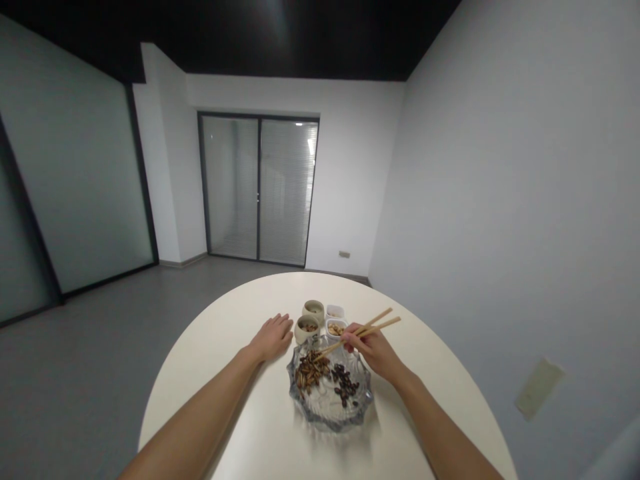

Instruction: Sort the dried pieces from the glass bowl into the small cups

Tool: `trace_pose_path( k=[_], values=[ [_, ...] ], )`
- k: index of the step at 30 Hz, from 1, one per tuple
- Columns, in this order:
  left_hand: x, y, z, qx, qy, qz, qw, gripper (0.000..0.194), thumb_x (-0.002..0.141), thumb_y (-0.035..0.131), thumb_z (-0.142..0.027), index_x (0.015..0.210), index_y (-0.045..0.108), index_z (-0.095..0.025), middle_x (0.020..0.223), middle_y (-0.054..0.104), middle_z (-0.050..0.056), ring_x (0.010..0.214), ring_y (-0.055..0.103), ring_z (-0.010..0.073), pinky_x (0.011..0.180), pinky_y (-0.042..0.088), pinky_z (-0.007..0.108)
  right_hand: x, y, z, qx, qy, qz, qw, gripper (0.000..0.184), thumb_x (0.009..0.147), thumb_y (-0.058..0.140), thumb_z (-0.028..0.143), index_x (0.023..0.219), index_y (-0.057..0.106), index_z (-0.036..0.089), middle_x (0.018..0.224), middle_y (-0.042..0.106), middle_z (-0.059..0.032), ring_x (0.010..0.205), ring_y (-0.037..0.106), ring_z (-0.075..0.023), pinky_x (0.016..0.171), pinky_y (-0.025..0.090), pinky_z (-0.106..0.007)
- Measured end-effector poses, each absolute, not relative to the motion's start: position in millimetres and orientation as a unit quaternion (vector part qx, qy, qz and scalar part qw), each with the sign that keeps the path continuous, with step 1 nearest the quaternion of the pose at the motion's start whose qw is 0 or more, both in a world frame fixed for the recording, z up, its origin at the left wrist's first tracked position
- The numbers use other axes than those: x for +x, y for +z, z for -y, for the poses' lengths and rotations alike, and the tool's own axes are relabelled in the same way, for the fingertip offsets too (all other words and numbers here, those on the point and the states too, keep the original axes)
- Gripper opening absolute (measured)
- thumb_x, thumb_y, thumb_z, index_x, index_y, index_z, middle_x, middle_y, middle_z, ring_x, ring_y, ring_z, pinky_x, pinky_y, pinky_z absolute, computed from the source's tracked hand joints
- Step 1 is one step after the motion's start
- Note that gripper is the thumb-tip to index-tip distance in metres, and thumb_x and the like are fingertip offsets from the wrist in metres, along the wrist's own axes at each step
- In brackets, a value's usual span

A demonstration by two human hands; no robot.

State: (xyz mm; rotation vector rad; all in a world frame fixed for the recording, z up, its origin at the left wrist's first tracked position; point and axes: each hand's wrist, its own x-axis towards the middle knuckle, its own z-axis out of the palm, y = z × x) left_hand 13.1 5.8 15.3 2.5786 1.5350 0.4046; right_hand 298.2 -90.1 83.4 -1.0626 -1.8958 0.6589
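Note:
My right hand (367, 348) grips a pair of wooden chopsticks (377, 323), their tips down among brown, elongated pieces (311, 373) in a clear glass bowl with a scalloped rim (333, 425). Dark, bean-like pieces (345, 385) lie in the right part of the same bowl. Whether the tips pinch a piece is too small to tell. My left hand (274, 337) rests flat on the table with fingers stretched out, left of a beige cup (300, 337) with brown pieces inside. Behind it stands a second beige cup (314, 306).
Two small white dishes stand right of the cups: the nearer dish (329, 331) holds pale tan pieces, the farther dish (335, 309) a little something pale. All rest on a round white table (240, 303). A white wall (500, 200) rises on the right.

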Motion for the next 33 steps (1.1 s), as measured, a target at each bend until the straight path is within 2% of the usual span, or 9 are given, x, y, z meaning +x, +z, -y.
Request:
trace_pose_path(
  k=[11, 22, 28, 33],
  values=[
    [13.9, 15.0, -6.1, 0.852, 0.132, -0.505, 0.05, 0.05, 0.099, 0.032, -0.038, 0.144, 0.045, -0.018, 0.156, 0.035, 0.012, 0.145, 0.028, 0.0325, 0.117, 0.025, 0.049, 294.1, 83.1, 91.4, -0.425, 0.26, 0.756, 0.425, 0.037, 0.093, 0.058, 0.047, 0.075, 0.07, 0.018, 0.063, 0.066, -0.0025, 0.059, 0.059, -0.0161, 0.058, 0.045, -0.026],
    [13.1, 12.5, -8.0, 0.853, 0.134, -0.503, 0.051, 0.05, 0.099, 0.032, -0.038, 0.143, 0.045, -0.019, 0.155, 0.036, 0.013, 0.145, 0.028, 0.033, 0.117, 0.025, 0.05, 294.7, 87.2, 89.6, -0.393, 0.311, 0.697, 0.512, 0.04, 0.087, 0.062, 0.056, 0.079, 0.07, 0.018, 0.06, 0.065, -0.002, 0.053, 0.059, -0.0154, 0.051, 0.048, -0.025],
    [13.2, 12.6, -6.8, 0.853, 0.134, -0.501, 0.052, 0.051, 0.099, 0.032, -0.039, 0.143, 0.045, -0.018, 0.156, 0.035, 0.013, 0.145, 0.028, 0.0336, 0.117, 0.025, 0.05, 294.2, 85.5, 88.9, -0.406, 0.307, 0.712, 0.483, 0.038, 0.087, 0.061, 0.055, 0.077, 0.069, 0.018, 0.061, 0.064, -0.0017, 0.055, 0.06, -0.0158, 0.054, 0.049, -0.026],
    [12.4, 9.0, -10.1, 0.853, 0.135, -0.502, 0.045, 0.049, 0.099, 0.032, -0.039, 0.143, 0.045, -0.02, 0.155, 0.036, 0.011, 0.145, 0.029, 0.0323, 0.117, 0.026, 0.051, 296.5, 86.5, 88.1, -0.409, 0.294, 0.708, 0.496, 0.039, 0.088, 0.059, 0.055, 0.079, 0.068, 0.018, 0.06, 0.064, -0.0014, 0.055, 0.059, -0.0157, 0.053, 0.048, -0.026]
  ],
)
